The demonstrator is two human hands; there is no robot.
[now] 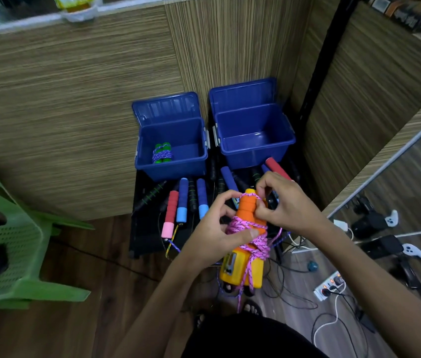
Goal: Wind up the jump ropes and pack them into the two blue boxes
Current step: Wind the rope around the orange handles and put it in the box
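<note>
The orange-handled jump rope (249, 215) is gripped by both hands, left hand (214, 235) and right hand (285, 202). Handles are judged stiff and light, the pink cord (255, 244) limp; holding the wound middle is advised.

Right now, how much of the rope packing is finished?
Barely started. One wound rope with green handles already lies in the left blue box; the right blue box holds nothing. Both hands, left hand and right hand, are wrapping a pink cord around orange handles. Several loose ropes on the black stand remain to wind.
</note>
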